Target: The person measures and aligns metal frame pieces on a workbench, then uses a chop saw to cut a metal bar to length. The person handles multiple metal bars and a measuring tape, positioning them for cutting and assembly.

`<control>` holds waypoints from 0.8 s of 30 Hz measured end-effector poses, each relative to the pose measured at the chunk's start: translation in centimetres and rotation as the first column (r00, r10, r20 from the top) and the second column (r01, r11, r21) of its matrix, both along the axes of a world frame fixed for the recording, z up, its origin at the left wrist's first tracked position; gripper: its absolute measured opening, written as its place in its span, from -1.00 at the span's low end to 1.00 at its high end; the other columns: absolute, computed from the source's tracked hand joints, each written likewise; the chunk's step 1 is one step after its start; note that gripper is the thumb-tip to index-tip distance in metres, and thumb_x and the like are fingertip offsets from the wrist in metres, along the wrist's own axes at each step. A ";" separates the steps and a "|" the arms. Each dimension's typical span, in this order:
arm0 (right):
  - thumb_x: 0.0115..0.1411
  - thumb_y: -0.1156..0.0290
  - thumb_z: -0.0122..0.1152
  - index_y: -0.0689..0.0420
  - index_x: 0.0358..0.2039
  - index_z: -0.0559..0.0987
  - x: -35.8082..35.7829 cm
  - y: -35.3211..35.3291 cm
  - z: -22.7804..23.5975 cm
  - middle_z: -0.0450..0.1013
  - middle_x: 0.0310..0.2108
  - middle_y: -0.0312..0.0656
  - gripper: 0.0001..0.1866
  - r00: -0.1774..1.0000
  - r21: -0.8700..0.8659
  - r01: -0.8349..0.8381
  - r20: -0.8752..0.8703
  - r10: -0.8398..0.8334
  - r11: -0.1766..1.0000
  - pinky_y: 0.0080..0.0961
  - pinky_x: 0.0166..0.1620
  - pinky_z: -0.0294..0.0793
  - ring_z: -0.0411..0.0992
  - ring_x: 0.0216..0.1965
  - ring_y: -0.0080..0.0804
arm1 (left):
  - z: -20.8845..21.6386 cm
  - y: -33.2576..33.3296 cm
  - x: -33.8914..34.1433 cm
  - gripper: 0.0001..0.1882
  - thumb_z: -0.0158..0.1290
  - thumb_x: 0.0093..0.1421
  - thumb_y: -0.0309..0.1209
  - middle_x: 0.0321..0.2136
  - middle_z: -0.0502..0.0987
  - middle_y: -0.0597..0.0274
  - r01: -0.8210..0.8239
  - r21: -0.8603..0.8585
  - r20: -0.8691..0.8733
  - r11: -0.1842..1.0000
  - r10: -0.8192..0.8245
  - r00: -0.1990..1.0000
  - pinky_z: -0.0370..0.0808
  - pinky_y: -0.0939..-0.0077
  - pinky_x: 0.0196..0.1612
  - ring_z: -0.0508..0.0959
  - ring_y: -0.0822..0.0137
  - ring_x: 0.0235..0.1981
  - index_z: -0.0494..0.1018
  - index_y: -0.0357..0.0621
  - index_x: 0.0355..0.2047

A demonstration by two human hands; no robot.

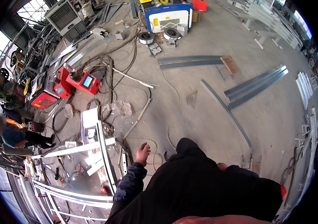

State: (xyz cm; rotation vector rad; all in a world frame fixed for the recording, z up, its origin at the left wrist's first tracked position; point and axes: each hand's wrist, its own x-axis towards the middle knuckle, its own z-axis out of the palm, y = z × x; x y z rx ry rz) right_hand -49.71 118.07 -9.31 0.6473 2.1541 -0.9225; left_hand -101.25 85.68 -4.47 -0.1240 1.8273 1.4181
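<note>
My left hand (143,154) hangs in the air left of my body, its fingers loosely bent and a little apart. Nothing shows in it. Closest to that hand is a frame of pale metal bars (106,156), which it does not touch. Of my right hand (222,166), only a small part peeps out beside my dark jacket (196,186); its fingers are hidden. On the floor ahead of the right hand, a long grey metal bar (226,112) lies slantwise, apart from it.
Left stand red machines with screens (88,81) among tangled hoses (108,74). A blue and white machine (168,18) and wire spools (146,37) are ahead. Metal channels (258,86) lie on the right. At far left a person (15,136) sits low by some equipment.
</note>
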 end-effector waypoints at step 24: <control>0.60 0.10 0.11 -0.02 0.27 0.50 -119.0 38.7 5.3 0.51 -0.19 -0.30 -0.63 0.960 -0.525 0.255 0.036 -0.279 0.812 -0.42 -0.29 0.62 0.55 -0.34 -0.47 | -8.3 20.5 -57.3 0.07 -0.07 0.35 0.53 0.45 0.44 -0.12 -0.065 -0.106 0.050 0.992 0.070 0.996 0.25 0.17 0.55 0.36 -0.09 0.51 0.38 -0.11 0.51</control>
